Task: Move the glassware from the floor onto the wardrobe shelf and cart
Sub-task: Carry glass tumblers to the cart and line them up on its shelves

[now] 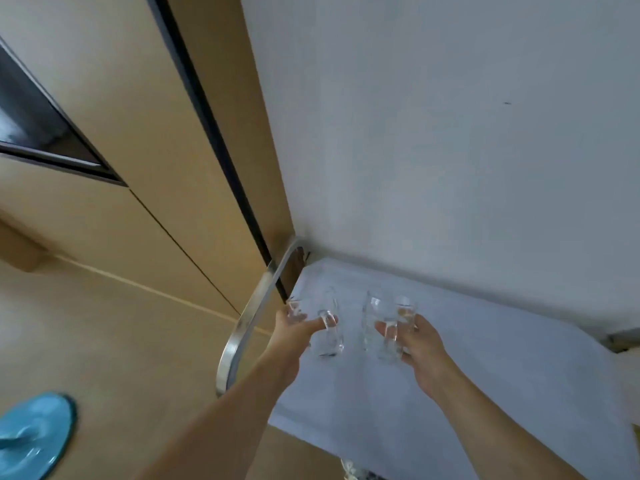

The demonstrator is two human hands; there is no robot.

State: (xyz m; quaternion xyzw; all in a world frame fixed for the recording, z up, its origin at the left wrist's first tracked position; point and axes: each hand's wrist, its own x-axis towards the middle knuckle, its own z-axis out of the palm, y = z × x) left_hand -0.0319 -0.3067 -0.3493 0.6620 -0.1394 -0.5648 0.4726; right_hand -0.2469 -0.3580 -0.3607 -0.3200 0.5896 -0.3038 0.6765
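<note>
Clear glasses (pixel 330 327) in left hand (pixel 294 332) fingers | right hand (pixel 420 344) fingers curled round glasses | over cart (pixel 485 358)

Both bare forearms reach forward and away from the body, stretched nearly straight and roughly parallel, the wrists level. The left hand (pixel 294 329) has its thumb out to the right and its fingers curled round a clear glass (pixel 330 327), with a second glass (pixel 296 310) against the fingertips; blur hides just how that one is held. The right hand (pixel 417 344) shows its back, thumb pointing left and fingers wrapped round a pair of glasses (pixel 388 327) held upright side by side.
</note>
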